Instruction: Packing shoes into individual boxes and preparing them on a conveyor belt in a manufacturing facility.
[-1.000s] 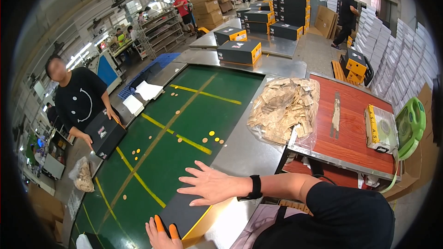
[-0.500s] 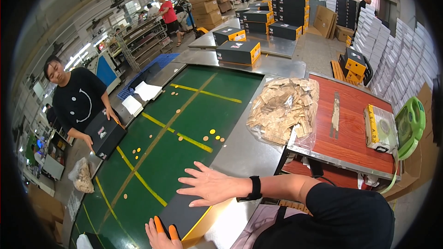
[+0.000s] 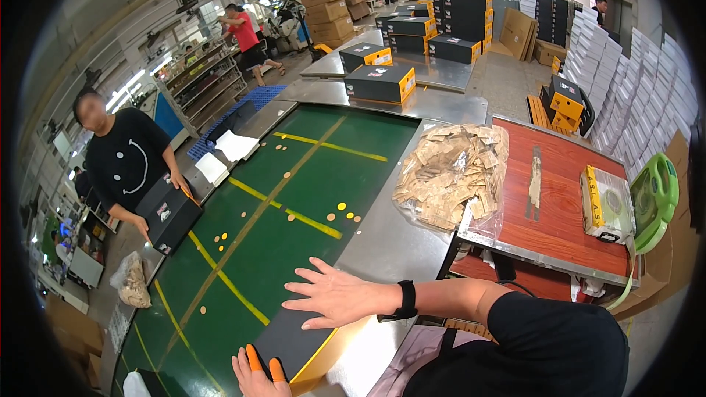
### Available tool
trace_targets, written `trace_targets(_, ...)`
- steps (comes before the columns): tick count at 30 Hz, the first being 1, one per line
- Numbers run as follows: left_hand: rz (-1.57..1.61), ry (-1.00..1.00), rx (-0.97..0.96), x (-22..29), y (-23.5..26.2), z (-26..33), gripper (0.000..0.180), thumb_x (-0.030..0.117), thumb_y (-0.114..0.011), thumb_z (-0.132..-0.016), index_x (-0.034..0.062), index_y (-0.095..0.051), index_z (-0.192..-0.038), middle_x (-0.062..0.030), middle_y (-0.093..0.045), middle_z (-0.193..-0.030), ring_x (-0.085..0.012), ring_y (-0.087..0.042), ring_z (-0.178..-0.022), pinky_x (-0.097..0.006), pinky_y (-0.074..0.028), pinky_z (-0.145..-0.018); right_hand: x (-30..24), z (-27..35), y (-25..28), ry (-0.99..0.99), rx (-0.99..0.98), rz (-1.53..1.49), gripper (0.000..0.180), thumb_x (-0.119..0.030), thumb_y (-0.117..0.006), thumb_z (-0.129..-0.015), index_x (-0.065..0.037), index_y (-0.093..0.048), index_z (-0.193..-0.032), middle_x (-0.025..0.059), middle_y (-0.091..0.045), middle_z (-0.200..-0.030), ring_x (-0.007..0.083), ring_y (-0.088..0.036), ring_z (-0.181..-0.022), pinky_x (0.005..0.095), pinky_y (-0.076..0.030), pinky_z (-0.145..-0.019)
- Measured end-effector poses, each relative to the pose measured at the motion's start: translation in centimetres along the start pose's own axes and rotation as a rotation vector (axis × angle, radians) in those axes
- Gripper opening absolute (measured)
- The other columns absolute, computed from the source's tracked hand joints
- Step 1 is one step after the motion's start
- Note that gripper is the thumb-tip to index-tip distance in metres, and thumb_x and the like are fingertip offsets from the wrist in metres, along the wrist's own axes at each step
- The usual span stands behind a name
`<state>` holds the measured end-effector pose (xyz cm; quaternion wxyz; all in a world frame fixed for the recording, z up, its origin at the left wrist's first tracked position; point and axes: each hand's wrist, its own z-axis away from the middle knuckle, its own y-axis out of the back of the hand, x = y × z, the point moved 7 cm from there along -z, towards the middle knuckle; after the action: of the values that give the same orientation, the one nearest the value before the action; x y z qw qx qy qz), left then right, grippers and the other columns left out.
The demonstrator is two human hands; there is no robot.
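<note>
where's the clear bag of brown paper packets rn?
Head view, right of centre: the bag of brown packets lies on the steel ledge between the green conveyor belt and the red-topped table, overlapping the table's corner.

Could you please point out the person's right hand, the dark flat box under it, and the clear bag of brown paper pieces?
right hand (image 3: 334,298), head view, on the back of the hand.
dark flat box (image 3: 294,338), head view, on its top face.
clear bag (image 3: 456,173), head view, on its middle.

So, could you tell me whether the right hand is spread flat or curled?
Spread flat: the right hand lies palm down, its fingers fanned, on the dark box.
</note>
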<state>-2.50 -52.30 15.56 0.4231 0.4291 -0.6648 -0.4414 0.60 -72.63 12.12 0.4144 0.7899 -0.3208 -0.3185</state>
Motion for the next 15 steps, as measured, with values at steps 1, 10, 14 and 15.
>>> trace_targets(1, -0.001, -0.003, 0.003, -0.02, 0.05, 0.03, 0.049, 0.032, -0.055, -0.093, 0.0040, -0.054, -0.132, -0.0192, -0.052, -0.135, -0.0389, -0.043, -0.128, -0.042, -0.034, -0.108, -0.06, -0.04, 0.04, 0.000, 0.001, 0.005, 0.053, -0.050, -0.047, -0.093, -0.014, -0.055, -0.131, 0.0181, -0.050, -0.135, 0.0404, -0.041, -0.127, 0.0593, -0.025, -0.109)
trace_targets(10, 0.004, -0.001, 0.005, -0.02, 0.11, 0.05, 0.049, 0.031, -0.056, -0.092, 0.0043, -0.054, -0.133, -0.0190, -0.052, -0.135, -0.0391, -0.043, -0.128, -0.042, -0.035, -0.108, -0.08, 0.03, -0.05, 0.012, 0.012, 0.020, 0.053, -0.050, -0.047, -0.093, -0.014, -0.055, -0.131, 0.0184, -0.050, -0.135, 0.0407, -0.042, -0.126, 0.0592, -0.026, -0.107)
trace_targets(14, 0.011, -0.002, 0.014, -0.02, 0.12, 0.18, 0.048, 0.031, -0.056, -0.092, 0.0046, -0.054, -0.133, -0.0190, -0.052, -0.135, -0.0391, -0.043, -0.128, -0.043, -0.035, -0.108, -0.14, 0.14, 0.01, 0.014, 0.012, 0.028, 0.053, -0.050, -0.047, -0.093, -0.014, -0.055, -0.132, 0.0186, -0.050, -0.135, 0.0409, -0.042, -0.126, 0.0593, -0.026, -0.108)
trace_targets(15, 0.010, -0.002, 0.017, -0.05, 0.13, 0.23, 0.048, 0.031, -0.056, -0.092, 0.0047, -0.054, -0.133, -0.0192, -0.053, -0.135, -0.0391, -0.043, -0.128, -0.043, -0.035, -0.108, -0.19, 0.15, 0.03, 0.014, 0.012, 0.028, 0.053, -0.050, -0.047, -0.093, -0.014, -0.055, -0.132, 0.0186, -0.050, -0.135, 0.0409, -0.042, -0.126, 0.0593, -0.026, -0.108)
